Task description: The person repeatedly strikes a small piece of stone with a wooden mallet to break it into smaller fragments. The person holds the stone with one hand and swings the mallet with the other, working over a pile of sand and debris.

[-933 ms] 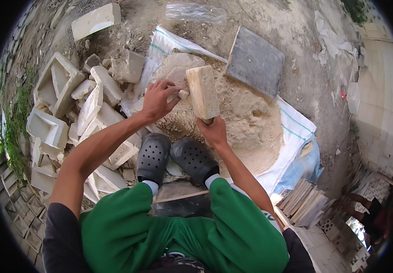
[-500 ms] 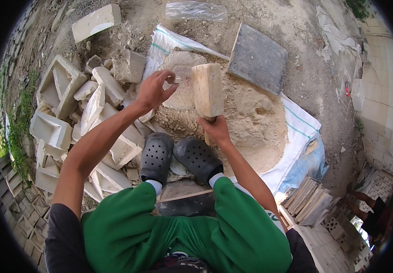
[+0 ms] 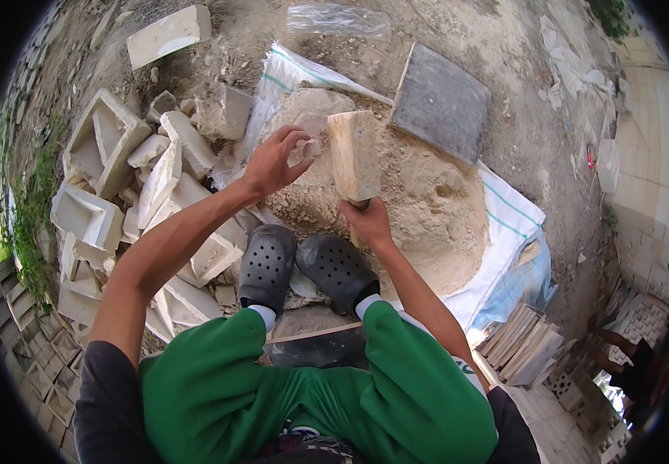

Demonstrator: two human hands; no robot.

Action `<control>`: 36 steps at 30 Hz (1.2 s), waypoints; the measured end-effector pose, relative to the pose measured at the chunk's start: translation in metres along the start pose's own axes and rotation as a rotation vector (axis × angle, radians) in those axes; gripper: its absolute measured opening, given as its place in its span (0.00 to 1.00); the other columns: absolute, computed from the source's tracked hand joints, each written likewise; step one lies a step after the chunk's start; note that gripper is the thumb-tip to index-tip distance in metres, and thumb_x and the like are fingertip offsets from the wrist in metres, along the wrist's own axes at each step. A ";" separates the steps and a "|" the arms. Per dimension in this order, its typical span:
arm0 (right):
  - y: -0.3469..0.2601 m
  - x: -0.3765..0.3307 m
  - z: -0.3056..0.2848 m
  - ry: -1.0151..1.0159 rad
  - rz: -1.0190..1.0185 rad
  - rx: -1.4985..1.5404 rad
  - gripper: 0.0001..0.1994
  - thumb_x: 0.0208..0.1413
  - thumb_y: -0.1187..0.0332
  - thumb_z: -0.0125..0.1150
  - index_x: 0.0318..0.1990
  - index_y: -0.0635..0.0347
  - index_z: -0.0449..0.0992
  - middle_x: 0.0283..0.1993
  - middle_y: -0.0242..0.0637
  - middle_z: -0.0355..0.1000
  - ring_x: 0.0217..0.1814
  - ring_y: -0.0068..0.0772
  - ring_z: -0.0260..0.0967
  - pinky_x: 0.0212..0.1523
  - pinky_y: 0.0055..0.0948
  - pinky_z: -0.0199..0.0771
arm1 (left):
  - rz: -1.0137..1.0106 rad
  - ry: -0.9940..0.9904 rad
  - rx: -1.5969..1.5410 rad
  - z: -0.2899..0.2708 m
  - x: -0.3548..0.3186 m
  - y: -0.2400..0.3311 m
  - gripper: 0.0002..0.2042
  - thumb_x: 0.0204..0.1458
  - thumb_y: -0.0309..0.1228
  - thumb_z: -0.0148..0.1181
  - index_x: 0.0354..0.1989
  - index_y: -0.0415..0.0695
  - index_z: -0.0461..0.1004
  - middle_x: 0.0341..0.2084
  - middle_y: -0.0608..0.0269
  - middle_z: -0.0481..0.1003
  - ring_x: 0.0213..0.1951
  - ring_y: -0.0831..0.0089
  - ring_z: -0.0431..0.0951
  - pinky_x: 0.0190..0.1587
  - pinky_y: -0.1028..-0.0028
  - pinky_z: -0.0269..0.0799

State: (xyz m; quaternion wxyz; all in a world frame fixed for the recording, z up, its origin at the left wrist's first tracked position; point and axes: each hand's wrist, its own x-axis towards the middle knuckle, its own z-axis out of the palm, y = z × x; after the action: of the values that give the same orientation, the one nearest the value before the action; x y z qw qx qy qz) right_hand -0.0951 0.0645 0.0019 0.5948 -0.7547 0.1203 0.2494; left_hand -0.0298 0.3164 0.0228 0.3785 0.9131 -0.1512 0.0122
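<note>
Stone lump (image 3: pixel 313 147): small, pale, held at the fingertips of the left hand (image 3: pixel 272 164), over a larger pale rock (image 3: pixel 307 116) on the sand heap (image 3: pixel 419 209). The fingers (image 3: pixel 292 135) are spread and curl around it from the left and above; the thumb sits under it. Whether it rests on the rock cannot be told.

Wooden mallet (image 3: pixel 354 155): pale rectangular block head, upright, just right of the lump, its near face close to the fingertips. Its handle runs down into the right hand (image 3: pixel 367 223), whose fingers are wrapped tight around it.

Sand heap: light beige, on a white woven sack (image 3: pixel 504 232) with thin green stripes.

Dark clogs (image 3: pixel 303 267): a pair with holes, toes at the near edge of the heap, below both hands. Green trousers (image 3: pixel 311 387) fill the lower frame.

Broken pale moulded blocks (image 3: pixel 133 201): heaped to the left of the left forearm.

Grey square slab (image 3: pixel 441 112): flat on the ground, beyond and right of the mallet.

Clear plastic bag (image 3: pixel 338 19): top edge.

Stack of thin pale tiles (image 3: pixel 528 348): lower right, past the sack.
</note>
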 end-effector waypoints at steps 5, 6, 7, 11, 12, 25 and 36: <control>-0.005 -0.001 0.002 0.130 -0.057 -0.217 0.15 0.55 0.64 0.72 0.41 0.68 0.78 0.28 0.37 0.78 0.20 0.25 0.74 0.23 0.28 0.73 | -0.146 -0.118 0.008 0.002 0.005 0.002 0.19 0.53 0.35 0.69 0.52 0.42 0.76 0.41 0.53 0.78 0.42 0.53 0.81 0.43 0.61 0.77; -0.012 -0.002 0.003 0.144 -0.060 -0.213 0.16 0.55 0.64 0.72 0.41 0.69 0.78 0.28 0.38 0.78 0.20 0.25 0.74 0.22 0.28 0.73 | -0.155 -0.093 -0.036 0.003 0.007 0.003 0.19 0.53 0.35 0.70 0.52 0.42 0.77 0.40 0.53 0.78 0.40 0.56 0.81 0.42 0.62 0.77; -0.019 -0.003 0.004 0.159 -0.062 -0.209 0.16 0.55 0.63 0.72 0.41 0.69 0.78 0.27 0.38 0.78 0.20 0.25 0.74 0.22 0.28 0.73 | -0.163 -0.067 -0.081 0.004 0.011 0.004 0.19 0.53 0.34 0.70 0.51 0.41 0.77 0.39 0.53 0.79 0.38 0.59 0.81 0.41 0.63 0.77; -0.042 -0.004 -0.001 0.128 0.004 -0.177 0.23 0.52 0.58 0.71 0.48 0.68 0.79 0.39 0.50 0.82 0.42 0.44 0.83 0.44 0.38 0.79 | -0.201 -0.070 -0.188 0.008 0.019 -0.001 0.21 0.52 0.34 0.71 0.53 0.40 0.75 0.42 0.52 0.79 0.40 0.60 0.82 0.44 0.65 0.78; -0.049 -0.007 -0.002 0.117 -0.015 -0.159 0.23 0.52 0.58 0.71 0.48 0.68 0.79 0.39 0.50 0.82 0.42 0.44 0.83 0.44 0.38 0.79 | -0.222 -0.048 -0.216 0.009 0.018 0.000 0.21 0.52 0.33 0.70 0.53 0.39 0.75 0.42 0.52 0.79 0.39 0.62 0.82 0.44 0.66 0.78; -0.117 -0.014 -0.007 0.057 -0.071 -0.336 0.20 0.51 0.62 0.70 0.47 0.69 0.79 0.39 0.48 0.82 0.41 0.45 0.83 0.42 0.39 0.79 | -0.434 0.110 -0.343 0.002 0.011 -0.007 0.14 0.52 0.27 0.62 0.46 0.36 0.74 0.40 0.52 0.80 0.34 0.64 0.81 0.42 0.67 0.76; -0.075 0.010 0.013 0.103 -0.215 -0.459 0.17 0.49 0.66 0.68 0.43 0.68 0.79 0.36 0.45 0.81 0.35 0.38 0.82 0.35 0.35 0.79 | -0.481 0.191 -0.318 -0.001 0.016 -0.015 0.12 0.54 0.28 0.61 0.45 0.37 0.75 0.38 0.52 0.80 0.35 0.63 0.81 0.42 0.66 0.76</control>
State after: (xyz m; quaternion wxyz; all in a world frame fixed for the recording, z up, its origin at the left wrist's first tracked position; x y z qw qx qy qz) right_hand -0.0536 0.0980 0.0570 0.4242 -0.8901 0.0097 0.1664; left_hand -0.0105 0.3225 0.0153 0.5211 0.8468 0.1054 -0.0160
